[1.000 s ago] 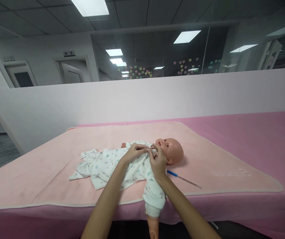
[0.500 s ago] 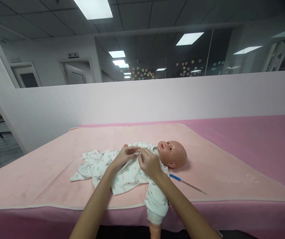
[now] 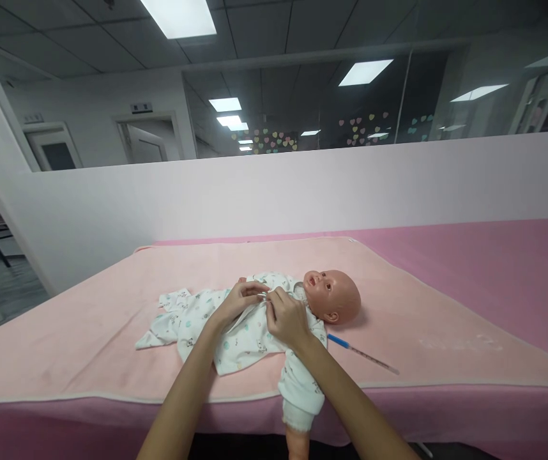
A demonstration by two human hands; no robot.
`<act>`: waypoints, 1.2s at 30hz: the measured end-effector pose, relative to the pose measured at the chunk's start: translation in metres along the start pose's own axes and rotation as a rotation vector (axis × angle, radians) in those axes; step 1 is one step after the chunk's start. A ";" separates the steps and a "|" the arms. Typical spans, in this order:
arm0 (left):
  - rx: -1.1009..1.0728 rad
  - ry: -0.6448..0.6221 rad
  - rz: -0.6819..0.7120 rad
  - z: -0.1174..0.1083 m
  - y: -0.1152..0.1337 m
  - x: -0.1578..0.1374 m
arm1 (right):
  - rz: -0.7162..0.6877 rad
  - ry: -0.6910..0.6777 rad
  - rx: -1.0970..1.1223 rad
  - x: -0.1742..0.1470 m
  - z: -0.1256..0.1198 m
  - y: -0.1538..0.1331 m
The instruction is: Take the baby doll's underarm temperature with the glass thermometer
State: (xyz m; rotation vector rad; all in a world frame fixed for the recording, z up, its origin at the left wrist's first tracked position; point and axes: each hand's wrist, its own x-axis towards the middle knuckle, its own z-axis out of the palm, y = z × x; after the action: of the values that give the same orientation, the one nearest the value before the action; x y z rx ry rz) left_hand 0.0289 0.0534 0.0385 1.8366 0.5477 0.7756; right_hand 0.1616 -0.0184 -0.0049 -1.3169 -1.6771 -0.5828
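A baby doll lies on its back, head to the right, on a peach blanket. It wears a white printed baby outfit, and one of its arms hangs over the near edge. Over the chest, my left hand and my right hand meet with fingertips nearly touching. Both hands have their fingers closed on the front of the outfit, pinching its fabric. Whether a tie or a fastener lies between the fingertips is too small to make out.
A thin glass thermometer with a blue end lies on the blanket right of my right forearm. The blanket covers part of a pink table surface. Behind it stands a low white wall with a window above.
Hardly anything differs. Both hands stay at the doll's chest with only slight finger movement, and the view has shifted a little.
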 end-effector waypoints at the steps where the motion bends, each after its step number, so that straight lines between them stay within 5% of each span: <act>1: 0.022 -0.012 0.009 0.000 0.001 -0.001 | 0.003 0.009 0.036 0.000 0.000 0.001; 7: 0.159 -0.026 0.025 -0.003 0.004 -0.001 | 0.154 0.084 0.139 0.002 0.003 0.003; 20: 0.223 -0.017 0.062 0.003 -0.004 -0.001 | 0.207 0.066 0.248 0.000 0.007 0.007; 36: -0.034 -0.023 0.025 0.004 -0.001 -0.006 | 0.212 0.087 0.294 0.000 0.006 0.006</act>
State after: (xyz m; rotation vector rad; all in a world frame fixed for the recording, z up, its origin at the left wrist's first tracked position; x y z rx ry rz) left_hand 0.0279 0.0466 0.0351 1.8222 0.4948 0.7747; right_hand 0.1650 -0.0117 -0.0091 -1.2167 -1.4650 -0.2538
